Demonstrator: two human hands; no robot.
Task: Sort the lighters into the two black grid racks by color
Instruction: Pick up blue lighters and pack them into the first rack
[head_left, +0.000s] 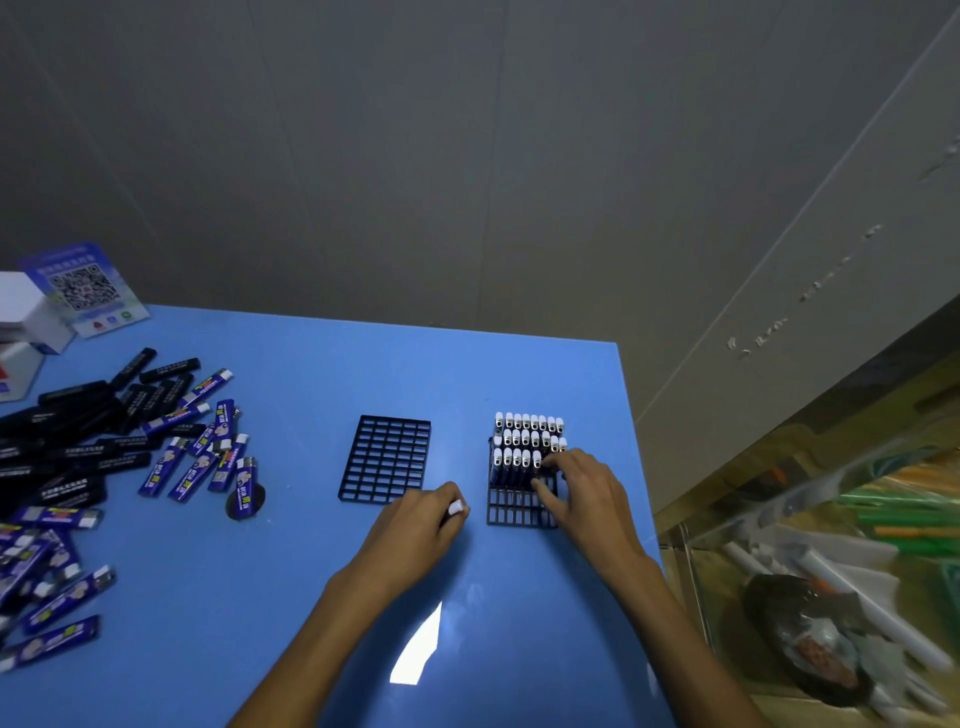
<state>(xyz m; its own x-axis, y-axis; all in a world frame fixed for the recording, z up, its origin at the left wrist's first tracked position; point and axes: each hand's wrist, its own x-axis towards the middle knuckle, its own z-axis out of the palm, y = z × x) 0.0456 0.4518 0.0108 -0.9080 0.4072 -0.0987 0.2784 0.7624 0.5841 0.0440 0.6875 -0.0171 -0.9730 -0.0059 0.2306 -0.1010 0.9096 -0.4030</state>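
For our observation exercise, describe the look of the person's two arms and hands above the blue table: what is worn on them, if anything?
Both arms are bare from the bottom edge of the picture to the fingertips. No sleeve, glove, watch, bracelet or ring shows on the left hand or the right hand. The forearms are slim and enter from below, the left from nearer the middle. No markings show on either.

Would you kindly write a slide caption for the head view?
Right hand seats a lighter in the part-filled rack; left hand holds another lighter beside the empty rack.
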